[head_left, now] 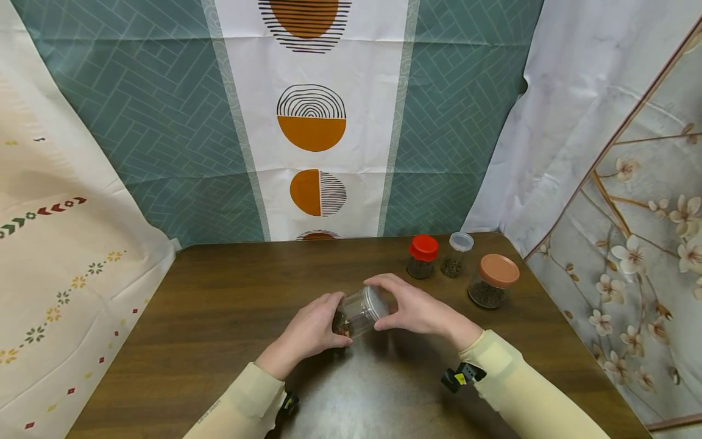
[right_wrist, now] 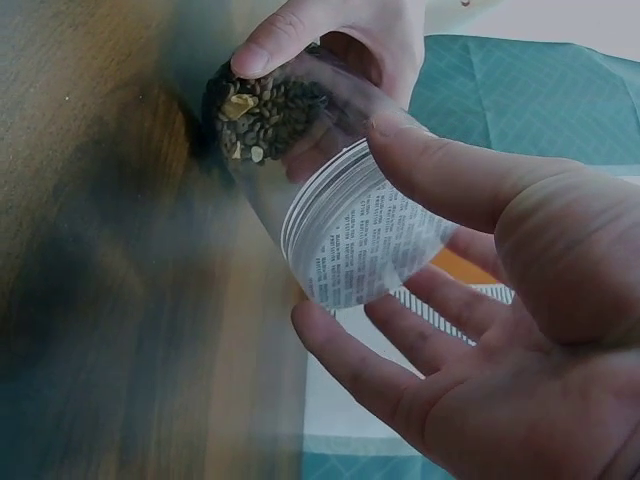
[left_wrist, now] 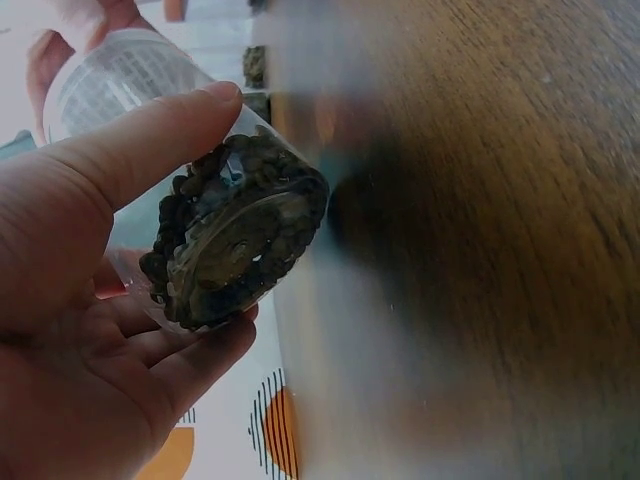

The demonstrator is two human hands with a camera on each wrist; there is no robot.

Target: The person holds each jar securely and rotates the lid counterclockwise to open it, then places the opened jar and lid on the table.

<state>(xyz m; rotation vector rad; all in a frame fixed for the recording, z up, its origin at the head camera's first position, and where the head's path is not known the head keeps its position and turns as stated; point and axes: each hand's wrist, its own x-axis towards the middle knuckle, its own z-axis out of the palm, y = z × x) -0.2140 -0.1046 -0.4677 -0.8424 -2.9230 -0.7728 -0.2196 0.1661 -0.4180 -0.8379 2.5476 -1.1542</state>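
Both hands hold one clear jar (head_left: 359,313) tipped on its side just above the counter (head_left: 219,305): the left hand (head_left: 312,332) has its grip curled round the seed-filled bottom, and the right hand (head_left: 414,308) has its fingers round the white lid (head_left: 376,303). That lid looks still seated, so the opening seems barely begun. Three other jars stand at the back right, with a red lid (head_left: 423,247), a clear lid (head_left: 461,241) and a brown lid (head_left: 498,270). Patterned cloths hang around the dark wooden counter.
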